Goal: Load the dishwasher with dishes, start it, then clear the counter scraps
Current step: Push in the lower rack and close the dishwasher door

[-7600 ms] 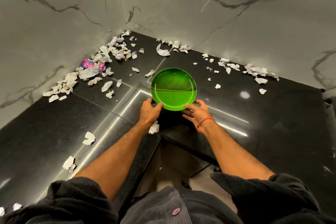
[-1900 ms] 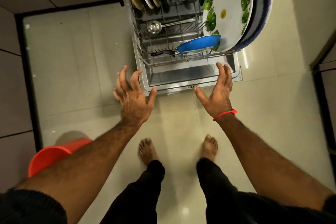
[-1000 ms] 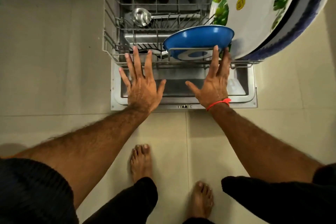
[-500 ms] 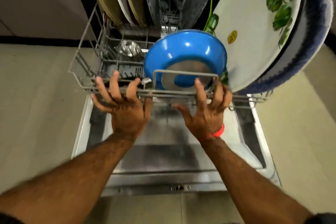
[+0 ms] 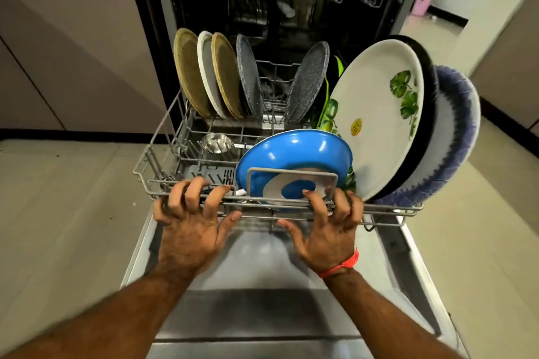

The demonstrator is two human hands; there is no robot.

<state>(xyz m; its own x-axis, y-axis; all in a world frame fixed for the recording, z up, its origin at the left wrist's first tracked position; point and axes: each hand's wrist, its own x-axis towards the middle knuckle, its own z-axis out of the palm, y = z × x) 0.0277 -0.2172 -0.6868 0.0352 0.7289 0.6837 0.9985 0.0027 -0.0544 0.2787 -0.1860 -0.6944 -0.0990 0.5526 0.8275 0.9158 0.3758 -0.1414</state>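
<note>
1. The floor (image 5: 67, 198) is covered with large pale glossy tiles.
2. Plain beige cabinet fronts (image 5: 73, 46) are seen on the left, with a dark plinth (image 5: 73, 134) under them.
3. A white wall (image 5: 478, 3) is seen on the right, and a pink object (image 5: 422, 4) is placed far behind.

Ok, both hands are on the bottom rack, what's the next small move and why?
Probably push the rack straight back into the dishwasher. The left hand and right hand both grip its front rail, it is full of plates, and it sits out over the open door, which cannot close until it is in.
</note>
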